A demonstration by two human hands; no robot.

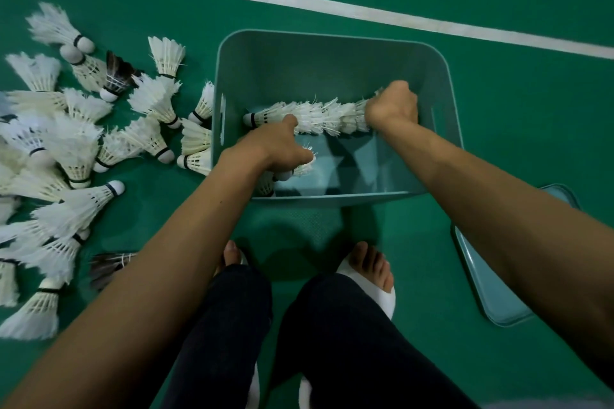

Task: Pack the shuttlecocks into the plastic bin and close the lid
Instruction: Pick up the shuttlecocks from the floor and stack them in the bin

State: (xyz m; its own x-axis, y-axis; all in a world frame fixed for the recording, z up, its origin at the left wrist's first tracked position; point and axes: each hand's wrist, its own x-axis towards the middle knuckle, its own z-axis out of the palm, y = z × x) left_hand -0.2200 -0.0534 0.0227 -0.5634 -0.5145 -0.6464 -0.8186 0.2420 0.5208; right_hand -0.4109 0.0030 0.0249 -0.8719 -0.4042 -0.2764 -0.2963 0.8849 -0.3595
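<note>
The shuttlecock row (320,116), clamped by left grip (275,146) and right grip (393,106), is best laid flat (feathers crush) in the bin (332,70).

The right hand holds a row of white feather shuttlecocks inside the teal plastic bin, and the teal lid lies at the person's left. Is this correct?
Not quite. In the head view the flat teal plastic lid lies at the person's right, not left. The rest is correct.

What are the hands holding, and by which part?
A nested row of shuttlecocks in the bin: right hand grips its feathered end, left hand touches it near the cork end while clutching a loose shuttlecock.
</note>
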